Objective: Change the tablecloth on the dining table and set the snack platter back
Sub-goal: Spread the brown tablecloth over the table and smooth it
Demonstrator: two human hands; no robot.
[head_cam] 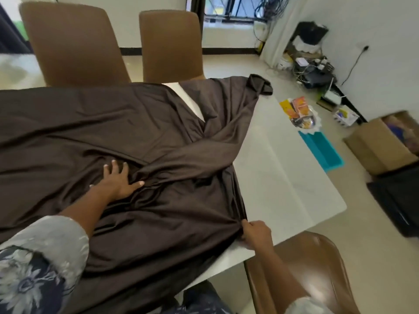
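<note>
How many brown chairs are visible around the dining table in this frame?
3. Two stand side by side at the table's far edge: the far-left chair and the far-middle chair. The near chair is at bottom right. Others may be out of frame.

The tablecloth [127, 132] lies bunched over the left part of the tabletop [283, 177], the right part bare. The snack platter [302, 116] sits at the tabletop's far right edge (a tray [322, 150] just in front of it). Two chairs [74, 44] stand behind, another chair [317, 264] at the near right corner.
</note>
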